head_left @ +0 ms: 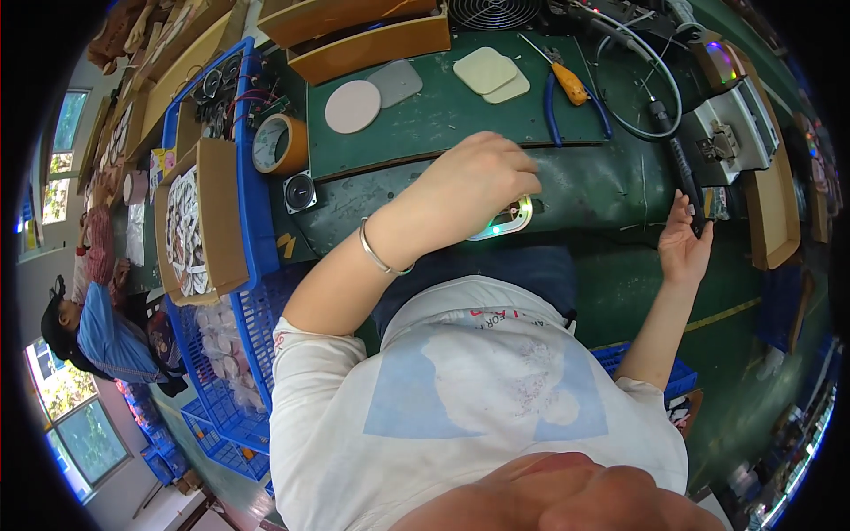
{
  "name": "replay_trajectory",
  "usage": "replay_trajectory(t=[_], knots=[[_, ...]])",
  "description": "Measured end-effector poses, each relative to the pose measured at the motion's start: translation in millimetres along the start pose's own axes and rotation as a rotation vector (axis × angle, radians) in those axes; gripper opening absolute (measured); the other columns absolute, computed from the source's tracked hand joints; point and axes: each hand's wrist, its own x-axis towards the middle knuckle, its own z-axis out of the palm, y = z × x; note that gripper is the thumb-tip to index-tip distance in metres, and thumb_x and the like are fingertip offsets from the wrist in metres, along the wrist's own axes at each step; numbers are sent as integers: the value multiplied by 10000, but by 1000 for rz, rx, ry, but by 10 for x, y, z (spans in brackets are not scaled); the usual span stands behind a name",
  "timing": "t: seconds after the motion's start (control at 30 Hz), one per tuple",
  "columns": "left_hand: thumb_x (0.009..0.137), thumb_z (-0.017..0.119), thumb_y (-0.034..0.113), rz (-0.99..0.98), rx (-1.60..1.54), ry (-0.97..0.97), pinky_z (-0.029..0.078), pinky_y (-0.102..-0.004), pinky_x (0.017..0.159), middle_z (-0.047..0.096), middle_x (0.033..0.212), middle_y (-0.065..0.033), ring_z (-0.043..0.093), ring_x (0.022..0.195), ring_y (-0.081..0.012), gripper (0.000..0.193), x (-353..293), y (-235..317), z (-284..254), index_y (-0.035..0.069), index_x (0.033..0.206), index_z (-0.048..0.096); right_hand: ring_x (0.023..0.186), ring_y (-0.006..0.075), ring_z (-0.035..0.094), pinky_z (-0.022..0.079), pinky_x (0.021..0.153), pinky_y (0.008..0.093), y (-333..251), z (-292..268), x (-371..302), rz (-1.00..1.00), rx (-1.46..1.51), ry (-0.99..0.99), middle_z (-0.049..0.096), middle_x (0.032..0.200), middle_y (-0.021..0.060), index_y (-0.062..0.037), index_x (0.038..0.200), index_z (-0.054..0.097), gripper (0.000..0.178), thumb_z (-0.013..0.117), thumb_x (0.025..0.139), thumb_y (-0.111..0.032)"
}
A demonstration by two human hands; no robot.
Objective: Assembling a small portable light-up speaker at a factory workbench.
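My left hand (pixel 496 177), a metal bangle on its wrist, is closed over a small rounded piece with a pale rim and glowing green lights (pixel 503 229) at the table's near edge. The hand covers much of that piece. On the right, my right hand (pixel 685 250) is turned palm up. Its thumb and fingers are around the lower end of a long black stick-shaped tool (pixel 675 146), whose exact kind I cannot make out. Above my left hand, yellow-handled screwdriver (pixel 568 84) and blue-handled pliers (pixel 551 106) lie on the green mat (pixel 416 133).
Round pinkish disc (pixel 352 106), grey pad (pixel 396 83) and pale square pads (pixel 485 71) lie on the mat. Left are a tape roll (pixel 294 144), a small speaker (pixel 299 191), a cardboard box (pixel 226 212) and blue crates (pixel 257 221). A person in blue (pixel 115 332) is far left.
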Motion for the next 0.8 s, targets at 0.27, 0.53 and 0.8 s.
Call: replay_trajectory(t=[0.27,0.53,0.8], knots=[[726,690,66,-134,190,26,549,-425,741,706,817,-152,695,825,-334,171,-150,-28,-106,51,896,675,1144,360,641,574,944,434,-242,-187,80,165,54,-118,526,1419,278,67,1521,304,631,334,1093,-395],[842,664,126,-742,-95,240,531,-509,621,658,671,-185,659,646,-411,488,-625,210,176,41,1304,532,1313,464,504,457,1134,498,339,513,-72,-717,-576,-34,517,1334,255,25,1454,418,538,388,1099,-379],[868,760,188,-276,-11,416,462,-359,584,647,743,-43,599,606,-242,396,-945,110,300,119,1241,648,557,241,646,529,502,284,146,1059,-600,-1611,-1070,340,667,787,181,80,963,683,732,236,1071,-490]])
